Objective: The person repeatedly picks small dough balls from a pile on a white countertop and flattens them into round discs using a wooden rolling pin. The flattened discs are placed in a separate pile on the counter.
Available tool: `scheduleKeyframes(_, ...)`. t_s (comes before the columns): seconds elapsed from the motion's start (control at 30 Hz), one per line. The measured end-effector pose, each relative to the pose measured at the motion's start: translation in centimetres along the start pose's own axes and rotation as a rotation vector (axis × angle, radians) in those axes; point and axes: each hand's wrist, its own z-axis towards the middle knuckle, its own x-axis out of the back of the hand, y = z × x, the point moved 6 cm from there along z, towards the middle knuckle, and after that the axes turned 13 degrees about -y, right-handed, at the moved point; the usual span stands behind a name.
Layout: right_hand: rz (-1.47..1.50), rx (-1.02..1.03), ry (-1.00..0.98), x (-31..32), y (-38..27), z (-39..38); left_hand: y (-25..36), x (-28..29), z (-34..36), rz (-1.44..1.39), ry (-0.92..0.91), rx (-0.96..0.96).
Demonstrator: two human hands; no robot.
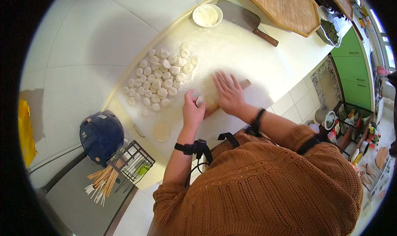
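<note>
On the pale floured board (231, 50), my right hand (227, 93) lies across a wooden rolling pin (245, 83) with fingers stretched out, slightly blurred by motion. My left hand (192, 108) pinches the edge of a small pale dough disc (200, 101) beside the pin; part of that dough is under the pin or hidden. A pile of small round dough pieces (157, 81) covers the board's left part, and a flattened wrapper (161, 131) lies below them, left of my left wrist.
A white bowl of pale powder (206, 15), a cleaver (264, 36), an octagonal wooden tray (283, 6) and a bowl of chopped greens (329, 31) line the back. At lower left are a dark blue appliance (101, 134) and a wire rack with chopsticks (105, 174). Green cabinets (347, 70) stand right.
</note>
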Motion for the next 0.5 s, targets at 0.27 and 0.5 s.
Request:
scheduleKeyframes(0.27,0.057,-0.032,-0.018,0.3,0.2,-1.0,-0.2,1.1,2.1,0.022,-0.062,-0.055)
scheduleKeyframes(0.5,-0.033,0.06,0.223,0.7,-0.6,4.5,0.4,0.3,1.2,0.053,0.026,-0.035)
